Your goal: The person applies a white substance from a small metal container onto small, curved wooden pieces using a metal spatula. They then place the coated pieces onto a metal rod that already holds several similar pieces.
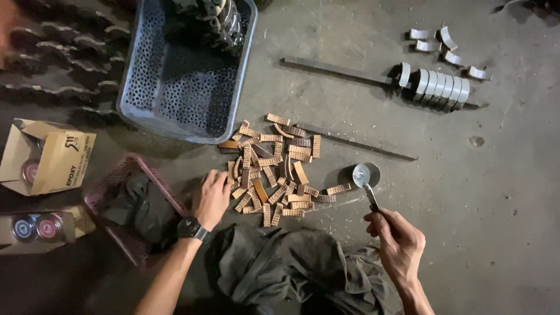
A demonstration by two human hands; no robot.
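At the centre of the frame we see a heap of small ribbed tan strips point(274, 169) scattered on the grey concrete floor point(501, 221). Our left hand point(211, 198), a dark watch point(191, 228) on its wrist, rests at the lower left edge of that heap, fingers loosely curled and touching the nearest strips; we cannot tell whether it has hold of one. Our right hand point(399, 242), at the lower right of centre, is closed around the dark handle of a tool point(367, 182) whose round metal end lies on the floor just right of the heap, near but apart from the strips. A thin metal rod point(356, 142) runs along the heap's upper right side. Above the heap, at upper centre left, stands a perforated grey plastic crate point(175, 87). At upper right lie curved metal shells point(440, 84), some stacked in a row, others loose. At left we see an open cardboard box point(46, 154) and a pinkish basket point(125, 175) holding dark cloth. A crumpled dark garment point(291, 268) lies at the bottom centre, between our arms.
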